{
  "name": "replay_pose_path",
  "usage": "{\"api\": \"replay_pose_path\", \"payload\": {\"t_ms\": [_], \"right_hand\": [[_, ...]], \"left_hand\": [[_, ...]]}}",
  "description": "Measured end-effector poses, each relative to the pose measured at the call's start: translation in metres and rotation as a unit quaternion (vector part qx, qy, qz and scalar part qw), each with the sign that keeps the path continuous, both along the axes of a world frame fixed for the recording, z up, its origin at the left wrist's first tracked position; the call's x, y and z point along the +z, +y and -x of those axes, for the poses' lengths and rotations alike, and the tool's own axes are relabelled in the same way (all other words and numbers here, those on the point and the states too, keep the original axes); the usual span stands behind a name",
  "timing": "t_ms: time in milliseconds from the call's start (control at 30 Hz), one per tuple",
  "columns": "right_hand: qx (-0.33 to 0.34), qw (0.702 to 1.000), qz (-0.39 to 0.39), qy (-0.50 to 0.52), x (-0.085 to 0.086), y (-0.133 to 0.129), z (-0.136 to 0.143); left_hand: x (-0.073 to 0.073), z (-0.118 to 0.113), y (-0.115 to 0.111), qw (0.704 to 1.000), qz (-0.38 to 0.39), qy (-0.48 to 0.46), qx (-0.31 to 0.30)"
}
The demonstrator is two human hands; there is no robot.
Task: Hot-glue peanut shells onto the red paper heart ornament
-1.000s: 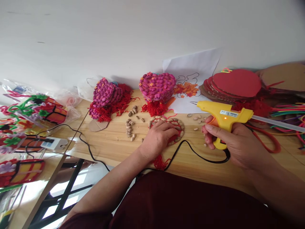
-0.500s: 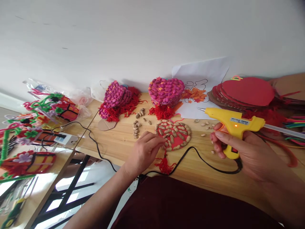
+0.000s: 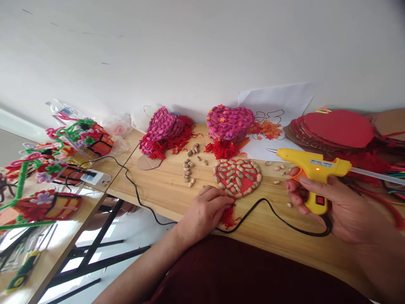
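Observation:
My right hand (image 3: 316, 198) is wrapped round a yellow hot glue gun (image 3: 316, 164), its metal nozzle pointing left and a glue stick coming out of its back. An orange light glows on its side. My left hand (image 3: 210, 211) is at the lower left edge of a red disc (image 3: 248, 184) covered with peanuts (image 3: 238, 174). Its fingers are pressed together, their tips by the top of a red tassel (image 3: 229, 217); what they pinch, if anything, is hidden. Loose peanuts (image 3: 187, 171) lie to the left of the disc, and smaller peanuts (image 3: 277, 168) to its right.
Pink peanut-covered hearts (image 3: 229, 120) stand against the wall, beside paper leaves (image 3: 267, 128) on white paper. Red discs (image 3: 341, 128) are stacked at right. A black cord (image 3: 136, 192) runs to a power strip (image 3: 95, 179), near pipe-cleaner flower crafts (image 3: 50, 202) at left.
My left hand has moved from the disc's left side down to its lower edge by the tassel. The glue gun stays in my right hand. The view has shifted slightly left.

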State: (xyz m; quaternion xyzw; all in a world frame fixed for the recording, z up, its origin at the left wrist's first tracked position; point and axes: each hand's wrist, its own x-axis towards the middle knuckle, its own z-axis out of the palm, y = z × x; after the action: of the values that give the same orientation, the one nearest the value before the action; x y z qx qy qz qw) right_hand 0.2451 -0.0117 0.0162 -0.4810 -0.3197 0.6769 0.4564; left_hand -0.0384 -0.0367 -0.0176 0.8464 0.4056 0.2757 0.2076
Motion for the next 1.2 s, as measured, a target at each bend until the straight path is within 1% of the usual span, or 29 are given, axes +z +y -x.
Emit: {"api": "replay_pose_path", "payload": {"t_ms": [100,267,333,500,567,667,733,767,800,900,967,1000,1067,1200], "right_hand": [[0.004,1.0,0.01,0.012,-0.002,0.0,-0.001],[0.003,1.0,0.022,0.017,-0.002,0.0,0.0],[0.004,1.0,0.025,0.016,0.0,0.0,0.0],[0.003,0.999,0.031,0.013,0.004,0.0,0.002],[0.001,0.999,0.034,0.013,0.004,-0.001,0.003],[0.001,0.999,0.037,0.015,0.003,-0.002,0.002],[-0.001,0.999,0.035,0.014,0.001,-0.002,0.0],[-0.002,0.999,0.032,0.014,0.0,-0.002,0.0],[-0.002,1.0,0.027,0.013,-0.001,-0.002,0.0],[0.003,1.0,0.001,-0.01,-0.003,-0.001,0.001],[0.01,0.999,-0.018,-0.041,-0.004,-0.001,0.002],[0.013,0.998,-0.024,-0.056,-0.005,-0.001,0.003],[0.016,0.997,-0.032,-0.073,-0.006,-0.001,0.004],[0.01,0.995,-0.039,-0.089,-0.008,-0.001,0.006]], "left_hand": [[0.0,-0.003,0.0,1.0,-0.007,-0.013,-0.021],[0.001,-0.005,0.001,0.997,0.002,-0.007,-0.078],[0.001,-0.004,0.001,0.997,0.003,-0.007,-0.081],[0.0,-0.001,0.001,0.998,0.005,-0.005,-0.063],[0.0,-0.002,0.001,0.997,0.008,-0.001,-0.076],[-0.001,-0.004,0.001,0.994,0.007,-0.006,-0.112],[-0.001,-0.004,0.003,0.993,-0.005,-0.011,-0.117],[0.0,-0.003,0.005,0.995,-0.016,-0.012,-0.101],[0.001,-0.001,0.007,0.997,-0.028,-0.012,-0.071],[0.005,0.006,0.022,0.997,-0.056,-0.01,0.058],[0.008,0.01,0.036,0.991,-0.059,-0.01,0.116],[0.009,0.011,0.043,0.99,-0.055,-0.009,0.132],[0.011,0.011,0.055,0.989,-0.043,-0.002,0.142],[0.012,0.005,0.068,0.991,-0.033,0.028,0.125]]}}
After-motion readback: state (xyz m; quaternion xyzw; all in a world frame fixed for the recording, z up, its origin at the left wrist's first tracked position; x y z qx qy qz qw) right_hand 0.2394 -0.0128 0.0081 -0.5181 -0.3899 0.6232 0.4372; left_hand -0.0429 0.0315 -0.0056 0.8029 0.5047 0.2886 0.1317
